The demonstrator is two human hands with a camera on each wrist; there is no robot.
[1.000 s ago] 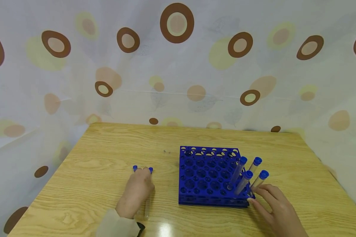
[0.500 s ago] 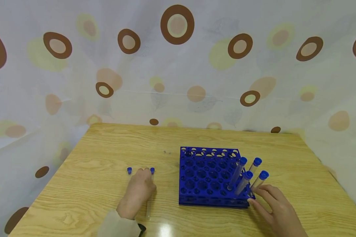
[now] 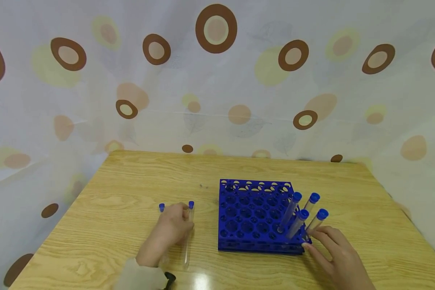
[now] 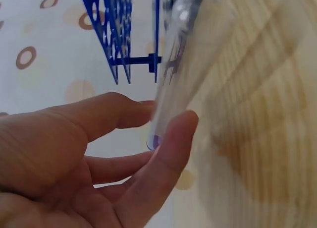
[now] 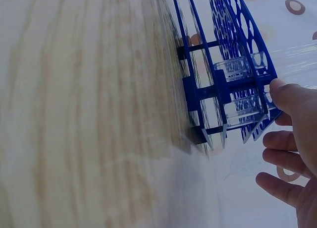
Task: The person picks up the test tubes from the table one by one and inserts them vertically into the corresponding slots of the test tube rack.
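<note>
My left hand [image 3: 175, 224] pinches a clear capped test tube [image 3: 187, 249] near its blue cap, between thumb and fingers. The left wrist view shows this test tube [image 4: 185, 74] slanting up from the fingertips, its rounded end toward the camera. A second test tube with a blue cap [image 3: 162, 207] lies to the left, mostly hidden behind the hand and wrist. On the right, my right hand [image 3: 338, 251] grips the front right corner of a blue test tube rack [image 3: 255, 241]. Several capped test tubes [image 3: 296, 225] stand tilted in that end of the rack.
The wooden table [image 3: 148, 173] carries the rack right of centre. Behind it hangs a pale sheet [image 3: 217, 88] with brown and yellow ring patterns. The rack's remaining holes stretch left and back from the standing tubes.
The left hand has shifted slightly right with the near test tube, whose cap is now farther right. The other loose tube first rolled left, then appears slightly back. Right hand and rack stayed put.
</note>
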